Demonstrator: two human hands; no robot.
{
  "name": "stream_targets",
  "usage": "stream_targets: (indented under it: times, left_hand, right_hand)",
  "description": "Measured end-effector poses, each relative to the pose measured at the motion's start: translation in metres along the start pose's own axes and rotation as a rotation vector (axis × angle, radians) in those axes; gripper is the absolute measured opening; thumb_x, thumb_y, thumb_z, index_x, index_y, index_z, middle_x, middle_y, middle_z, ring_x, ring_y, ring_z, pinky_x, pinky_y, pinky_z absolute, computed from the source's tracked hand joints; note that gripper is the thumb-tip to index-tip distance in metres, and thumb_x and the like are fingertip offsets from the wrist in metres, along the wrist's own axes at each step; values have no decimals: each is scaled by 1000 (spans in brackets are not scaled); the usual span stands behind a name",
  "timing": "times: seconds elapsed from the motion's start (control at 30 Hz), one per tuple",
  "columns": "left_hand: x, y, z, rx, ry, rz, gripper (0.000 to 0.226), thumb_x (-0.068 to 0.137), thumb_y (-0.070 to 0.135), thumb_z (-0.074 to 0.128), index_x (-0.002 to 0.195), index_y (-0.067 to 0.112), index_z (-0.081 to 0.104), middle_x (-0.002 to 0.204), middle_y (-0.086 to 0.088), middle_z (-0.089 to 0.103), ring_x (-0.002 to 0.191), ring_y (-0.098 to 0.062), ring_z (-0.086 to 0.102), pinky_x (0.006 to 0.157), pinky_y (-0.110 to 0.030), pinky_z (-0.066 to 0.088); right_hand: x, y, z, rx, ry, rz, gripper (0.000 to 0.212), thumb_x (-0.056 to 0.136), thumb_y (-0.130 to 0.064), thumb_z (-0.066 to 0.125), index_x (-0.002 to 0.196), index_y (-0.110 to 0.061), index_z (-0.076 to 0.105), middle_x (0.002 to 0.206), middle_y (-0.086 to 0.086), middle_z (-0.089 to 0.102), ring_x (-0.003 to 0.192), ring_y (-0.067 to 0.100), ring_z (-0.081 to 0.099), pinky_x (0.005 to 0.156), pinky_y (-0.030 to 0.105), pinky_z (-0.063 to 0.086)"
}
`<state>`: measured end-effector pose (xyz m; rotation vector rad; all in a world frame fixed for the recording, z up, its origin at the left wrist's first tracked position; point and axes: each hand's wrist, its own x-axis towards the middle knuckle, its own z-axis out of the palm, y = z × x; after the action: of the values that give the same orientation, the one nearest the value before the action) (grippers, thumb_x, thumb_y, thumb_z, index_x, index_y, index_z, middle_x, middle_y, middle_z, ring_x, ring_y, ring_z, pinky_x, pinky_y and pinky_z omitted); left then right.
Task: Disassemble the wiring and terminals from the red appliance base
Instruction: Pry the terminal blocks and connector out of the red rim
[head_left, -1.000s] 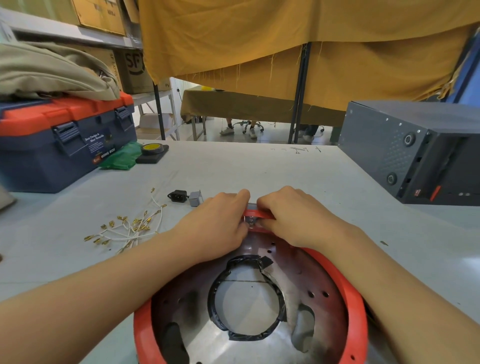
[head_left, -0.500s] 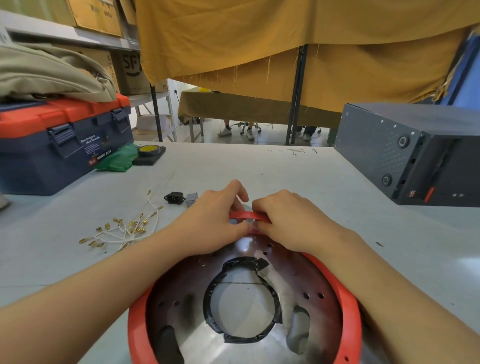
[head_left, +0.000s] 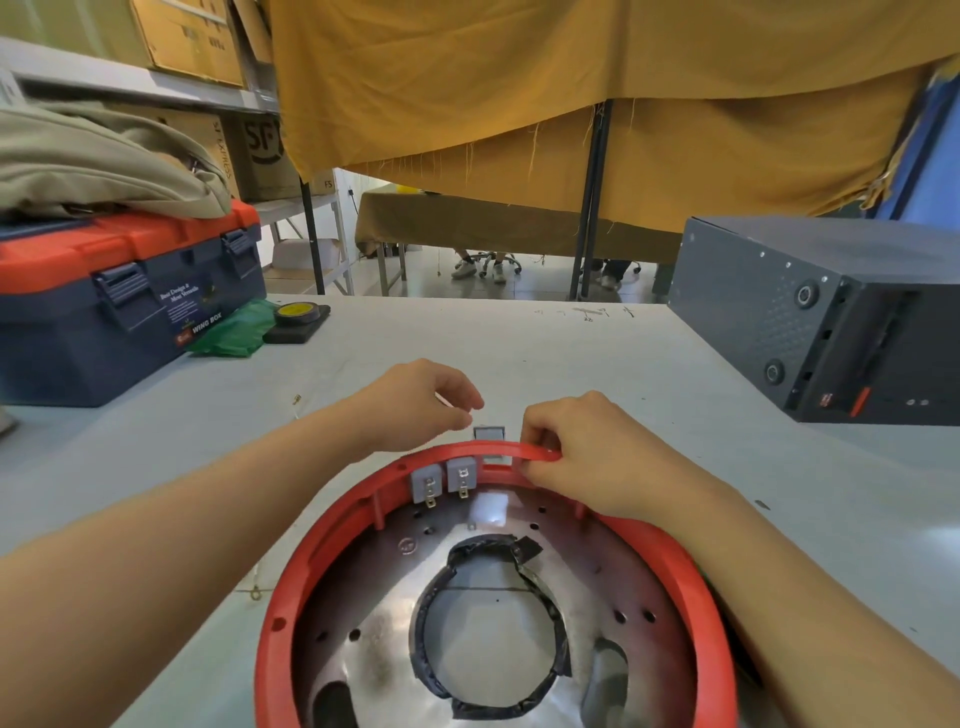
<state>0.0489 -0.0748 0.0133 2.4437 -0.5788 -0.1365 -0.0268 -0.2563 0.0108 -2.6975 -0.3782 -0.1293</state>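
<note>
Right hand grip: the right hand (head_left: 587, 457) pinches the far rim of the red appliance base (head_left: 691, 587), fingers curled over the top edge and thumb against the inner side.
Left hand grip: the left hand (head_left: 415, 410) hovers just beyond the rim, fingers loosely curled with thumb and forefinger nearly meeting; whether it holds anything I cannot tell.
Between the hands: a small grey switch block (head_left: 489, 433) sits outside the rim at a notch, apart from the left fingertips.
Base position: it lies on the grey table (head_left: 519, 343) directly in front of the person, open side up, under both forearms.
Base look: red plastic ring around a shiny metal plate with small holes and a large centre opening edged in black tape (head_left: 540, 551).
Terminals: two grey switch housings (head_left: 441, 480) with metal tabs stand side by side on the inner far wall.
Surroundings: blue and red toolbox (head_left: 119, 306) at far left, dark grey metal case (head_left: 831, 322) at right.
</note>
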Motion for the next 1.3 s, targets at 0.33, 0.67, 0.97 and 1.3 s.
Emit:
stream_targets:
  times: [0.33, 0.67, 0.97, 1.3]
  left_hand:
    - [40, -8, 19, 360, -231, 180, 41, 89, 26, 63, 129, 31, 55, 123, 1, 57, 88, -7, 51, 78, -17, 36]
    - [28, -29, -23, 35, 116, 54, 29, 78, 34, 74, 102, 31, 58, 97, 6, 59, 68, -10, 62, 60, -20, 45]
    - [14, -60, -53, -170, 154, -113, 26, 92, 16, 57, 117, 18, 64, 101, -3, 69, 86, -17, 69, 81, -28, 56]
    - [25, -53, -22, 39, 155, -10, 24, 81, 18, 72, 102, 25, 63, 97, 8, 61, 81, -8, 60, 65, -16, 45]
  right_hand:
    - [-1, 1, 2, 9, 10, 17, 16, 85, -26, 62, 70, -23, 56, 70, -3, 55, 61, 16, 54, 70, 40, 53]
    - [-3, 0, 0, -14, 9, 45, 24, 87, -27, 60, 66, -25, 50, 71, -3, 54, 54, 10, 49, 67, 38, 52]
    - [-3, -2, 1, -30, -4, 43, 19, 89, -29, 60, 74, -20, 54, 72, -4, 54, 53, 9, 50, 68, 38, 53]
    - [-3, -2, 2, -30, -5, 45, 19, 88, -29, 60, 71, -24, 53, 69, -6, 53, 54, 7, 49, 67, 35, 52]
